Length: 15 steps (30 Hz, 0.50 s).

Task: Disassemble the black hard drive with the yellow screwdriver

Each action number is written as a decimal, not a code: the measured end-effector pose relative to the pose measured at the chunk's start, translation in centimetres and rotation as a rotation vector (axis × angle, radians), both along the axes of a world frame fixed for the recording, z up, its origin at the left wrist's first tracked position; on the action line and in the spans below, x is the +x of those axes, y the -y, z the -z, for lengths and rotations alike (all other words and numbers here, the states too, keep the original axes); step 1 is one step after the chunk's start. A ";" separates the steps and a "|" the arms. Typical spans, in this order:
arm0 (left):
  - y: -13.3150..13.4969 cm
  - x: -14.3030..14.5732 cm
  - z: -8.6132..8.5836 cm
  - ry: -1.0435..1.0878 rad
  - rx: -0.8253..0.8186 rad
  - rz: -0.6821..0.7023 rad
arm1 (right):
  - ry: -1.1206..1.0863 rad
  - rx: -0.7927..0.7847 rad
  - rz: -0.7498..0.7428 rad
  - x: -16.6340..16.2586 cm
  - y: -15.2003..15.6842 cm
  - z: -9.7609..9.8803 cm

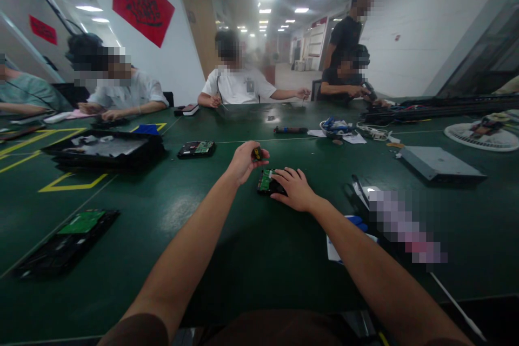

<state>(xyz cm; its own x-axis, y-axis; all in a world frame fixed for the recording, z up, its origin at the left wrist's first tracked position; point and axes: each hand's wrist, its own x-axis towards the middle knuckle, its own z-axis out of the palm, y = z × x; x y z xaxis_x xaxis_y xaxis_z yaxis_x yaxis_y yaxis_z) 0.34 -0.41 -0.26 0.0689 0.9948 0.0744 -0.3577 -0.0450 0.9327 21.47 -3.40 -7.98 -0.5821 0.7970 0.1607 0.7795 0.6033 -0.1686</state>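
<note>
My left hand is closed around a short black-and-yellow tool handle, held just above the table; its tip cannot be made out. Right of it, a black hard drive with a green circuit board lies flat on the dark green table. Across the drive's right part rests my right hand, fingers over the top and thumb along the near side, gripping it and hiding much of it. The tool handle is close to the drive's far left corner; whether they touch is unclear.
Another hard drive and a black device with a green board lie to the left, near a black tray. A grey metal box, a tool and cables sit to the right. Several people are across the table.
</note>
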 end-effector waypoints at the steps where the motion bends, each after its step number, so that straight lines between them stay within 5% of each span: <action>1: -0.1 -0.1 0.0 -0.006 0.008 -0.021 | -0.003 0.002 -0.002 0.0 0.0 0.0; 5: -0.2 -0.2 0.0 -0.128 0.073 -0.103 | 0.001 -0.010 0.001 0.0 0.0 0.0; 15: 0.3 0.3 -0.1 -0.063 0.048 0.034 | 0.005 -0.006 0.005 -0.1 0.0 -0.1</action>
<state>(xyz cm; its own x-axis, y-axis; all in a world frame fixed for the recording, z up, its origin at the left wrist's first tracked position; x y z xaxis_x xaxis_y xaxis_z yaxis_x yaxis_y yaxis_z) 0.64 -0.73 -0.14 0.1084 0.9873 0.1165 -0.3008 -0.0791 0.9504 21.42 -3.44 -7.89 -0.5793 0.8006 0.1533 0.7832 0.5988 -0.1678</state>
